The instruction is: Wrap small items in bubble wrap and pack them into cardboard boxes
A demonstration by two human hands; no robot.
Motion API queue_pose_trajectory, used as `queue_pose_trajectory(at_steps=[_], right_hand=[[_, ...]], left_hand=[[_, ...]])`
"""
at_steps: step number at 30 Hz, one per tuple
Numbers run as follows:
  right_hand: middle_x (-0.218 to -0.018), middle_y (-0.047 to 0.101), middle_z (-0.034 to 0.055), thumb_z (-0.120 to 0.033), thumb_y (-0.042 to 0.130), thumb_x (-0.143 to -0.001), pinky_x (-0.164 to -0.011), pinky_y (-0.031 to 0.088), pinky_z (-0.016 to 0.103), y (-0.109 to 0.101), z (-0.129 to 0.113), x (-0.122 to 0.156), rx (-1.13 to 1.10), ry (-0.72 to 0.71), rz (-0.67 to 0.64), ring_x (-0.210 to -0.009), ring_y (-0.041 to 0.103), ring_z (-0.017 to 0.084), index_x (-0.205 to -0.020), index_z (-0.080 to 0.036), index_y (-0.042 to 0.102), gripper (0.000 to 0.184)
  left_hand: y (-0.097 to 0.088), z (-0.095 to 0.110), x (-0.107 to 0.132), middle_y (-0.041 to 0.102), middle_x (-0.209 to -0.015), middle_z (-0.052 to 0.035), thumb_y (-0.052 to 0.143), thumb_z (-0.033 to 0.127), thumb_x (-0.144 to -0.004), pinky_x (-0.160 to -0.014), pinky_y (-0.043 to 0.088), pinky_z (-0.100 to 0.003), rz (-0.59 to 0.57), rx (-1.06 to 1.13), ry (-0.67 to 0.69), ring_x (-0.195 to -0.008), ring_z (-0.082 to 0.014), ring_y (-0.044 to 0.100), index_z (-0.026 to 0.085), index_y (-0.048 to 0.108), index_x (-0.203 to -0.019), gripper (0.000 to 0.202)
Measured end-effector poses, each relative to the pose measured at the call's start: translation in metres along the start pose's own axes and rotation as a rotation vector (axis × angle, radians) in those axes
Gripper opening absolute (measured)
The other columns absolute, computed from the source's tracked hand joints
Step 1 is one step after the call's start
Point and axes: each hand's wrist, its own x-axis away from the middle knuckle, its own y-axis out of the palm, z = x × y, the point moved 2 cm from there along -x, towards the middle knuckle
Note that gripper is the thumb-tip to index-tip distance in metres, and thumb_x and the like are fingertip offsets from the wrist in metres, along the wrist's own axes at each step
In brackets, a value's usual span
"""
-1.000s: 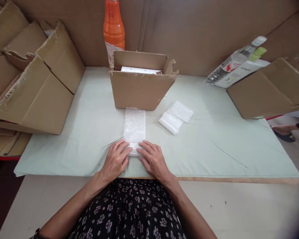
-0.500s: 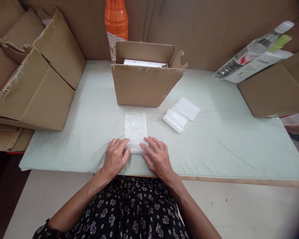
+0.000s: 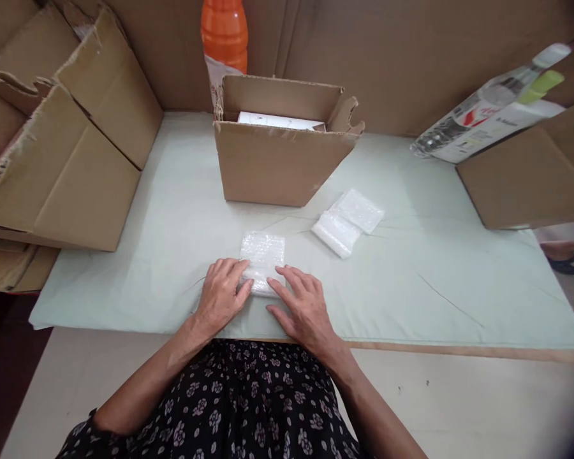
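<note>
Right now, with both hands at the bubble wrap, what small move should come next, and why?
Probably roll the nearer bubble wrap one turn toward the middle cardboard box: its near edge looks thicker, a flat stretch lies beyond, and the left hand and right hand flank it.

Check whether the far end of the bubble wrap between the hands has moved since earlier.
Yes. The far end of the bubble wrap has drawn back toward the near side, away from the middle cardboard box, leaving a clear gap between them.
</note>
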Motion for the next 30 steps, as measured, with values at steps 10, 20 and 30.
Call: queue_pose_trajectory(at_steps=[10,20,30], right_hand=[[-0.109,0.077,0.0068,-0.039,0.059,-0.098,-0.088,0.057,0.042,0.015,0.002,-0.013,-0.439,0.260,-0.014,-0.099,0.070,0.025,-0.116,-0.026,0.072,0.025],[-0.107,0.074,0.0080,-0.052,0.069,-0.088,-0.080,0.057,0.034,0.000,0.008,-0.022,-0.825,0.460,0.026,-0.092,0.070,0.022,-0.118,-0.021,0.067,0.043],[-0.084,0.069,0.0016,-0.047,0.064,-0.089,-0.070,0.052,0.028,0.022,-0.010,-0.018,-0.888,0.524,-0.038,-0.075,0.062,0.017,-0.099,-0.019,0.066,0.029]], left_hand=[[0.001,0.013,0.021,0.072,-0.121,-0.0121,0.082,0.033,-0.075,-0.103,0.049,-0.040,-0.062,1.159,-0.604,-0.115,-0.0263,0.065,0.015,0.065,-0.123,0.054],[0.012,0.020,0.015,0.077,-0.101,-0.0092,0.085,0.042,-0.073,-0.089,0.054,-0.036,-0.062,1.280,-0.660,-0.098,-0.0258,0.070,0.014,0.070,-0.108,0.048],[0.015,0.015,0.006,0.070,-0.086,-0.0022,0.070,0.045,-0.088,-0.071,0.048,-0.025,-0.014,0.739,-0.441,-0.076,-0.0162,0.061,0.018,0.069,-0.102,0.031]])
